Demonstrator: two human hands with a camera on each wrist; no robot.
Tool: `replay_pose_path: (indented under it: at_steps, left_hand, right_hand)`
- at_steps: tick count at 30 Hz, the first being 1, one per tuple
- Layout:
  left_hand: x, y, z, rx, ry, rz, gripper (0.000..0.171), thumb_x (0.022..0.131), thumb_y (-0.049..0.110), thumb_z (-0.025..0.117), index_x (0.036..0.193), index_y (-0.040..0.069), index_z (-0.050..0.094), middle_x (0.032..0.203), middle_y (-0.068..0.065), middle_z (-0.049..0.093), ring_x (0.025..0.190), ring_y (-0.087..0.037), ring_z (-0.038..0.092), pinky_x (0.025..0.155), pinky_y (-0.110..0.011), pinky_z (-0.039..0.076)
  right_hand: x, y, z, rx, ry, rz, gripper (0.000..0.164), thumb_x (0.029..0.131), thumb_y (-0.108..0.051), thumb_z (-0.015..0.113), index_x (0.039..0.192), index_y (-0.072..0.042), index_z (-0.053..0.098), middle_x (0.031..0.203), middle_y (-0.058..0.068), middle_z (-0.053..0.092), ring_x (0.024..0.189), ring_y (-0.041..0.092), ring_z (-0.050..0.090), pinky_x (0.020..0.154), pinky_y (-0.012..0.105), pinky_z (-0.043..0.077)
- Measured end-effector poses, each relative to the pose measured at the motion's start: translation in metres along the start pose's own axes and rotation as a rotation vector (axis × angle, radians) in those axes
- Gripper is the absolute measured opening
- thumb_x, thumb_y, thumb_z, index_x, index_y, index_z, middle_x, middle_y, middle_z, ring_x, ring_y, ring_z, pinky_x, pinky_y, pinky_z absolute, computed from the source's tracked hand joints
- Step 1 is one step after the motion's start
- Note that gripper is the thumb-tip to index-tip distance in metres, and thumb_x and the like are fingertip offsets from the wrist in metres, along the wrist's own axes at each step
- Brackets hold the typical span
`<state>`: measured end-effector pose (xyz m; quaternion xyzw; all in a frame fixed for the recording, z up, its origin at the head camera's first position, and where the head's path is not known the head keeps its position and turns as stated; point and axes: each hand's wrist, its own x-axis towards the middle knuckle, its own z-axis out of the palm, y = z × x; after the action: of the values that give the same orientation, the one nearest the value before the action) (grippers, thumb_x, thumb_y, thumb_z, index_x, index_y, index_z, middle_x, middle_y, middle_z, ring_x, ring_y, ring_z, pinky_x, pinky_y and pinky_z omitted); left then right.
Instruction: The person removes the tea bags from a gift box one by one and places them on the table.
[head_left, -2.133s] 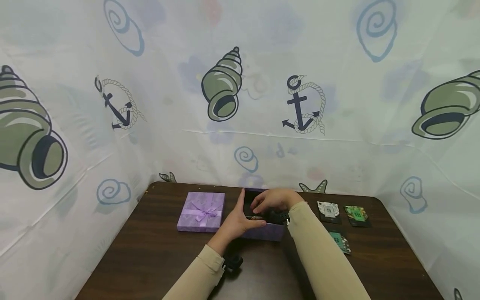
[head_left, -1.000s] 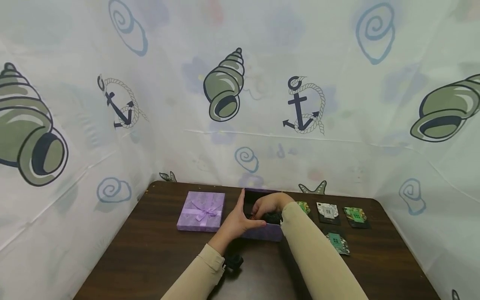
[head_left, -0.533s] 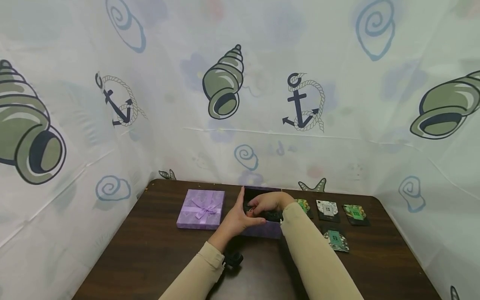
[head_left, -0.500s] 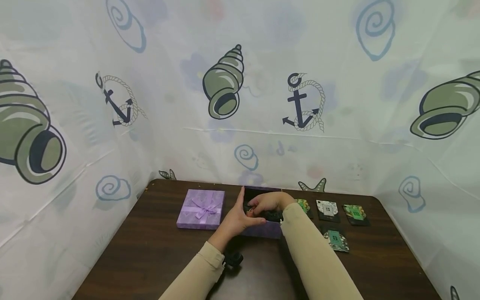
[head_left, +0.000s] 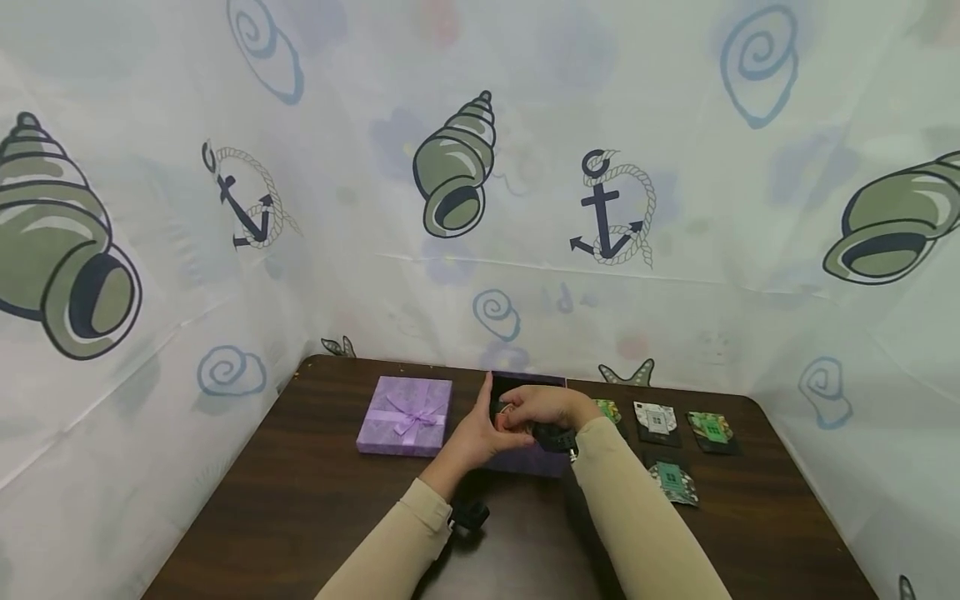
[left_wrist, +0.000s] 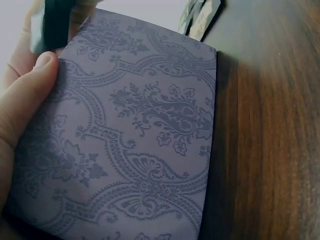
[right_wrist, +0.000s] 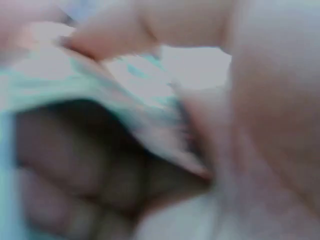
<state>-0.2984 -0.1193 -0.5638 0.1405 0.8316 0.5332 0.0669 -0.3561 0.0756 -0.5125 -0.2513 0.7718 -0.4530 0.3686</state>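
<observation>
An open purple gift box [head_left: 531, 461] with a dark inside stands at the back middle of the table. My left hand [head_left: 472, 437] holds its left front corner, the thumb along the patterned front wall in the left wrist view. Over the opening, my right hand [head_left: 551, 406] pinches a small packet [head_left: 504, 414] with orange on it, close to the left fingers. The right wrist view is blurred but shows the packet [right_wrist: 145, 90] with pale, teal and orange print between the fingers. The box's floor is mostly hidden by my hands.
A purple lid [head_left: 405, 417] with a ribbon bow lies left of the box. Several printed packets lie to the right, among them a white one [head_left: 657, 422], a yellow-green one [head_left: 712, 432] and a teal one [head_left: 673, 481]. A patterned cloth [head_left: 525, 317] hangs behind the table.
My right hand, lower in the box a second ago, has come up with the orange-marked packet, which now shows between its fingers. The left hand stays at the box corner.
</observation>
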Motion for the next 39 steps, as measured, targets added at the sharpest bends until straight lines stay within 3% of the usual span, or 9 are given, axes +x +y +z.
replay_pose_path:
  at_steps: [6,10,14,18,21,27,30,34,39]
  left_hand:
    - [0.001,0.001,-0.001,0.012,-0.001,-0.007,0.143,0.080,0.053,0.097,0.177,0.035,-0.007,0.159,-0.028,0.056,0.141,-0.044,0.061,0.115,-0.061,0.051]
    - [0.001,0.000,-0.002,0.009,-0.006,-0.009,0.144,0.079,0.055,0.097,0.176,0.037,-0.008,0.162,-0.029,0.053,0.143,-0.045,0.059,0.114,-0.063,0.051]
    - [0.000,0.000,-0.002,-0.008,-0.006,-0.001,0.144,0.079,0.053,0.097,0.177,0.033,-0.007,0.166,-0.029,0.048,0.147,-0.048,0.055,0.117,-0.066,0.047]
    - [-0.001,0.001,-0.001,0.000,-0.010,-0.008,0.145,0.079,0.054,0.097,0.177,0.028,-0.006,0.171,-0.027,0.041,0.153,-0.048,0.048,0.120,-0.067,0.043]
    - [-0.002,0.002,0.000,0.000,-0.005,-0.021,0.144,0.079,0.055,0.097,0.177,0.030,-0.005,0.174,-0.026,0.037,0.155,-0.049,0.045,0.121,-0.067,0.042]
    - [-0.001,0.004,0.002,0.019,0.013,-0.038,0.144,0.078,0.056,0.097,0.176,0.037,-0.006,0.175,-0.026,0.035,0.153,-0.050,0.048,0.119,-0.068,0.044]
    - [0.000,0.003,0.003,0.033,0.017,-0.049,0.145,0.077,0.057,0.098,0.176,0.038,-0.005,0.175,-0.025,0.035,0.152,-0.050,0.049,0.119,-0.068,0.044]
    - [0.001,0.001,0.004,0.035,0.024,-0.056,0.147,0.074,0.059,0.099,0.176,0.040,-0.005,0.177,-0.023,0.032,0.152,-0.050,0.048,0.118,-0.068,0.045]
    - [0.000,0.000,0.004,0.027,0.019,-0.060,0.148,0.072,0.061,0.099,0.175,0.043,-0.006,0.179,-0.021,0.028,0.152,-0.050,0.049,0.117,-0.068,0.046]
  right_hand:
    - [-0.015,-0.008,0.013,-0.064,0.155,-0.028,0.012,0.106,-0.015,0.066,0.113,-0.005,0.063,0.079,0.001,0.063,0.067,0.016,0.056,0.065,0.032,0.050]
    - [-0.026,-0.007,0.020,-0.144,0.246,-0.097,0.012,0.107,-0.012,0.063,0.098,-0.007,0.056,0.076,0.002,0.058,0.064,0.017,0.053,0.062,0.033,0.048]
    - [-0.036,-0.001,0.030,-0.247,0.408,-0.177,0.007,0.109,-0.014,0.065,0.112,-0.008,0.065,0.089,0.003,0.069,0.071,0.014,0.062,0.064,0.032,0.052]
    - [-0.046,0.007,0.044,-0.324,0.628,-0.230,0.038,0.108,-0.017,0.071,0.144,-0.016,0.059,0.111,0.004,0.075,0.084,0.010,0.070,0.068,0.031,0.058]
    - [-0.051,0.013,0.053,-0.384,0.797,-0.303,0.058,0.107,-0.015,0.072,0.159,-0.023,0.048,0.112,0.004,0.072,0.075,0.011,0.067,0.063,0.030,0.056]
    - [-0.061,0.031,0.065,-0.393,1.101,-0.563,0.052,0.107,-0.001,0.067,0.155,-0.019,0.056,0.119,0.009,0.066,0.077,0.019,0.069,0.064,0.027,0.061]
    - [-0.067,0.045,0.069,-0.418,1.262,-0.601,0.046,0.105,0.000,0.069,0.148,-0.016,0.062,0.119,0.008,0.067,0.080,0.011,0.062,0.065,0.022,0.052]
    - [-0.073,0.066,0.070,-0.291,1.347,-0.631,0.045,0.106,0.002,0.066,0.148,-0.011,0.062,0.107,0.010,0.064,0.072,0.006,0.048,0.061,0.023,0.041]
    - [-0.089,0.087,0.072,-0.061,1.404,-0.669,0.046,0.107,0.005,0.062,0.151,-0.002,0.051,0.114,0.017,0.065,0.076,0.007,0.054,0.063,0.021,0.045]
